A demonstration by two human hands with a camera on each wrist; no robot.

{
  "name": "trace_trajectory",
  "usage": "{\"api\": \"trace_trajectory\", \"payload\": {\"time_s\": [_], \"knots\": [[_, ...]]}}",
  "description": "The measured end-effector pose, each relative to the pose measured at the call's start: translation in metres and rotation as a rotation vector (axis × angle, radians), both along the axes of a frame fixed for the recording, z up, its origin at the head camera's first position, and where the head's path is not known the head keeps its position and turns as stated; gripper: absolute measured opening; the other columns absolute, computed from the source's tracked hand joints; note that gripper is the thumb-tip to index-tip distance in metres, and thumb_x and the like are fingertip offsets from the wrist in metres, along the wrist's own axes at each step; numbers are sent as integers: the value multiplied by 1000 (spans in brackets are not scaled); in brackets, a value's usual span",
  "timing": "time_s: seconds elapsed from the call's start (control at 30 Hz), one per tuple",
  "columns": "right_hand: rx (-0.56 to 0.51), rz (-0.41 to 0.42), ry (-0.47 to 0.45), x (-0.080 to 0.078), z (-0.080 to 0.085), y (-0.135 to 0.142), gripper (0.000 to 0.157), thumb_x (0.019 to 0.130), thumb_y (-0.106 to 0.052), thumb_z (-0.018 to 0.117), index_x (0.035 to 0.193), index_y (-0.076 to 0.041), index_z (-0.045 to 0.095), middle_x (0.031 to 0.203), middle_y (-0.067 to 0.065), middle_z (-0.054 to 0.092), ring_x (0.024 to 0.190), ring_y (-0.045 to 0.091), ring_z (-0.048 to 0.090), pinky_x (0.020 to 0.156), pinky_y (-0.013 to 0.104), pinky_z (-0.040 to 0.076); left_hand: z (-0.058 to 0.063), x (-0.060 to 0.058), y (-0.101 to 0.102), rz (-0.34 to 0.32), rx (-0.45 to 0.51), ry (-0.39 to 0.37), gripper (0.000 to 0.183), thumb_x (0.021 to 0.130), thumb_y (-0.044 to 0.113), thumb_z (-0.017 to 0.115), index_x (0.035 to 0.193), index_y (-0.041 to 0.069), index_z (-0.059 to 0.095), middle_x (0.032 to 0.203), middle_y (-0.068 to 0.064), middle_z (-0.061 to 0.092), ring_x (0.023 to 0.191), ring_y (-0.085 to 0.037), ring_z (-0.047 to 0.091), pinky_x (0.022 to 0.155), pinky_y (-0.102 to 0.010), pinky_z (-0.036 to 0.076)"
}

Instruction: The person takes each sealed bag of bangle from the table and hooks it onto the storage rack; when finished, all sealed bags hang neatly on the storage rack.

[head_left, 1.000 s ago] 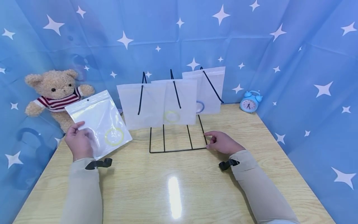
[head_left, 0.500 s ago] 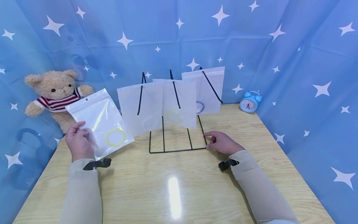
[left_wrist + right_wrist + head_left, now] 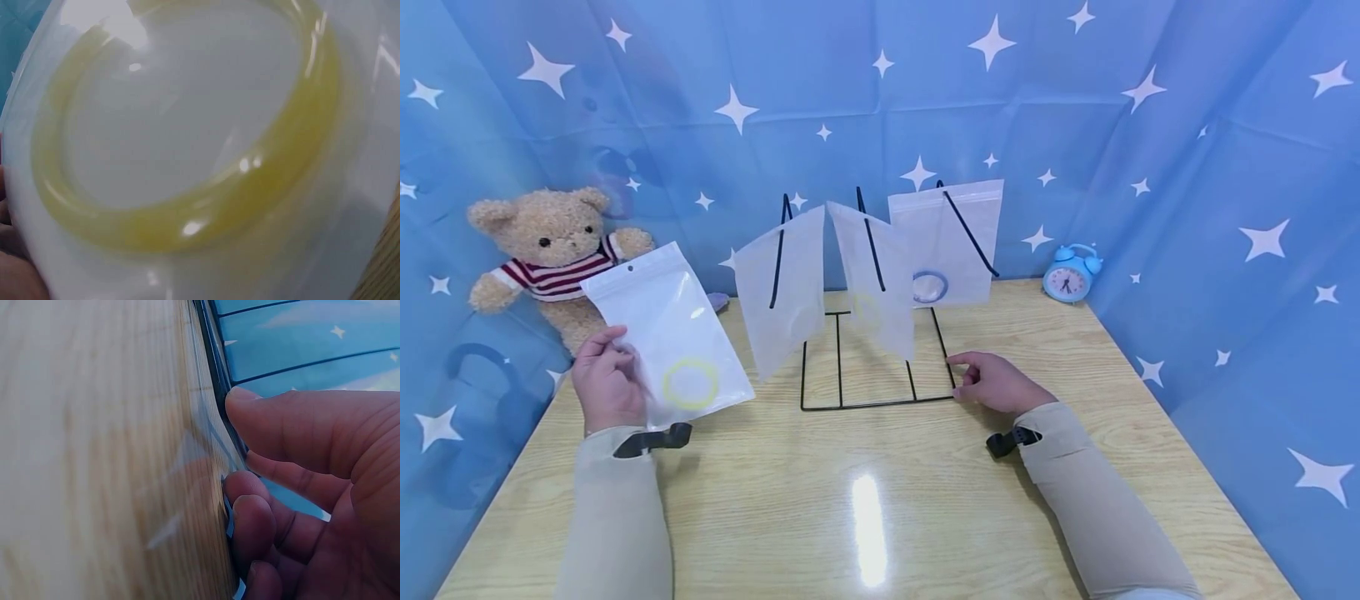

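My left hand (image 3: 608,379) grips the left edge of a white zip bag (image 3: 662,304) with a round punched hole at its top. Through the clear front shows a yellow bangle (image 3: 275,156), lying near the bottom. Fingers and thumb of my right hand (image 3: 996,383) pinch the base of a black wire rack (image 3: 880,403) at its right side near the front corner. From the rack's hooks hang three more bags. The left bag (image 3: 797,275) and middle bag (image 3: 891,312) are turned at angles; the right bag (image 3: 962,242) holds a blue bangle (image 3: 946,288).
A teddy bear (image 3: 553,237) in a striped top sits at the back left, behind the held bag. At the back right corner stands a blue alarm clock (image 3: 1069,275). Star-patterned curtains (image 3: 820,50) border the wooden table (image 3: 775,500).
The left and middle hanging bags have swung round on their hooks, opening a gap between them. The held bag has tilted slightly with my left hand. My right hand stays put.
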State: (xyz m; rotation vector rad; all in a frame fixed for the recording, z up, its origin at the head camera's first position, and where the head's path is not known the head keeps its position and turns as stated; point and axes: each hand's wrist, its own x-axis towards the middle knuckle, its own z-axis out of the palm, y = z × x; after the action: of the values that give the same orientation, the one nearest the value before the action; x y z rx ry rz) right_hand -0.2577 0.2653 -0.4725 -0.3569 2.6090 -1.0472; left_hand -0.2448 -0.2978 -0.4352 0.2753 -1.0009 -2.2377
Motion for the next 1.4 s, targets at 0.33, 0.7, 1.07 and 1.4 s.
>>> {"api": "trace_trajectory", "payload": {"time_s": [0.33,0.7,1.07,1.4], "knots": [[-19,5,-14,0,0,1,60,95,-18,78,151,-12,58,91,6,63,74,22,54,64,34,47,13,5,14,-193,-72,203,54,79,-28,21,92,-11,70,71,-10,68,63,-16,60,57,-21,52],[-19,-5,-17,0,-1,1,60,95,-18,78,151,-11,58,91,6,63,74,23,55,64,35,47,34,15,39,-409,-169,346,60,74,-30,18,89,-9,72,67,-7,66,52,-12,49,54,-19,49],[-12,-9,-25,-1,-1,2,60,95,-19,78,152,-12,57,92,6,62,75,23,54,64,35,47,44,26,60,-671,-399,382,66,74,-30,22,96,2,76,87,-2,72,84,-12,69,76,-21,57],[-6,4,-12,-1,-1,2,60,95,-18,78,152,-12,57,92,6,63,75,22,55,65,34,47,46,32,74,-683,-580,302,65,74,-32,32,95,8,79,98,3,73,77,-6,53,64,-16,43]]}}
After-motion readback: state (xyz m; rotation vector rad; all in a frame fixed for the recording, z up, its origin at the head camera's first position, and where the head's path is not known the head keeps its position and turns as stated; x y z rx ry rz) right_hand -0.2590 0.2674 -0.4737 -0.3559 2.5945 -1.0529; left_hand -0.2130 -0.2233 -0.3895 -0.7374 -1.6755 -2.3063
